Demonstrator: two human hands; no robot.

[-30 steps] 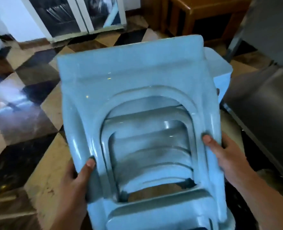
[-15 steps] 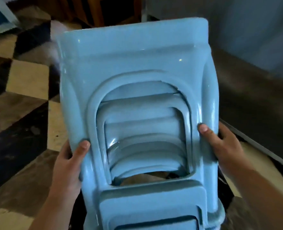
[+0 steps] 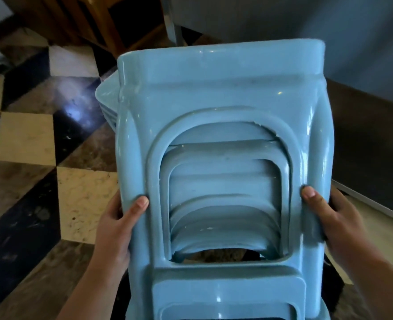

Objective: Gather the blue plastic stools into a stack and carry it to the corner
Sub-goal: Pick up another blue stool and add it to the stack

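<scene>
A stack of nested blue plastic stools [image 3: 218, 93] fills the middle of the head view, lifted off the floor and tilted, seat end away from me. Several nested legs show through the arched side opening. My left hand [image 3: 119, 222] grips the left leg of the outer stool, thumb on its front face. My right hand [image 3: 329, 218] grips the right leg the same way. The corner of another blue stool stack [image 3: 105, 100] peeks out behind the left edge, on the floor.
The floor is checkered in black, cream and brown tiles [image 3: 29, 144]. Wooden furniture [image 3: 94, 21] stands at the upper left. A grey wall [image 3: 329, 31] with a dark base runs along the right, with a metal leg [image 3: 171, 24] near it.
The view has swung right and the held stack has shifted right in frame, nearer the grey wall. Both hands keep the same grip on the legs.
</scene>
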